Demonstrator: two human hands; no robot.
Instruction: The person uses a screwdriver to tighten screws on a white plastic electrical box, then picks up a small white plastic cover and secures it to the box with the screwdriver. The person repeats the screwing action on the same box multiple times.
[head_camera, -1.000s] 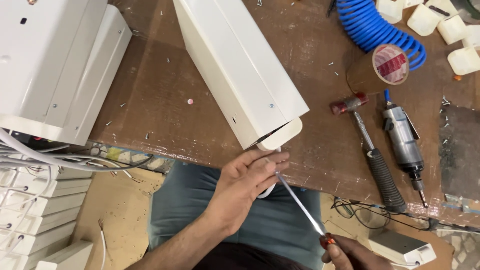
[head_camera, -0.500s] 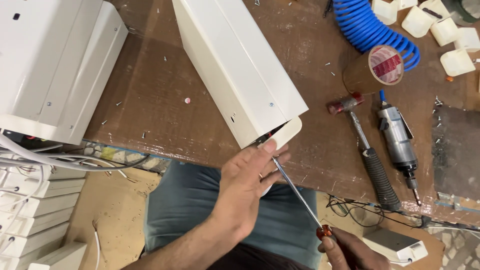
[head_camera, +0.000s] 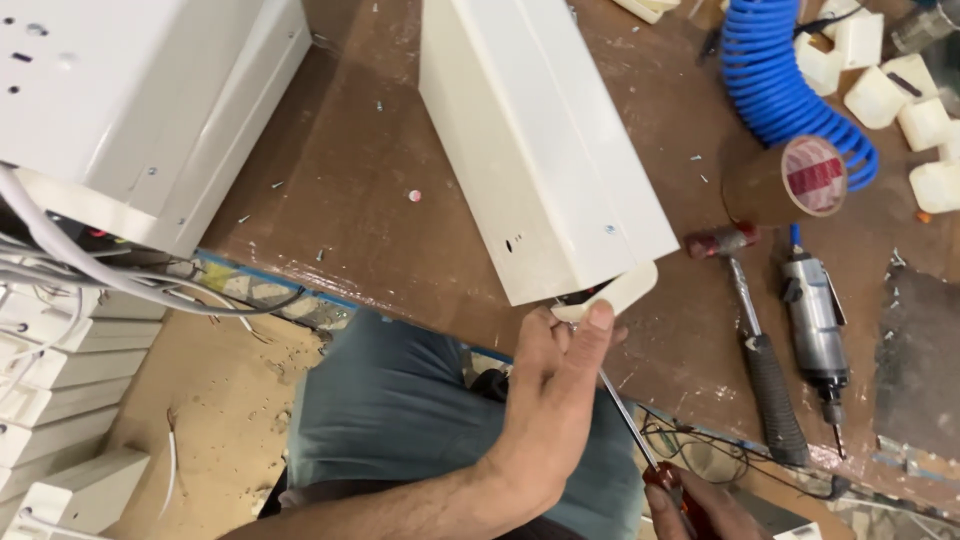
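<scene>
Housing: long cream metal housing (head_camera: 545, 150), lying aslant on the brown workbench (head_camera: 350, 200), its near end overhanging the front edge. I judge it stiff, light for its bulk, smooth-painted and a bit slippery.
End cap: small cream plastic end cap (head_camera: 612, 295) at that near end; likely brittle, so I'd hold it by its rim.
Left hand: my left hand (head_camera: 550, 400) pinches the cap, thumb on top.
Right hand: my right hand (head_camera: 700, 510) is clenched on the red-handled screwdriver (head_camera: 630, 425), the shaft running up under the cap.
Nearby: hammer (head_camera: 755, 340) and air tool (head_camera: 815, 320), toward the right edge.
</scene>
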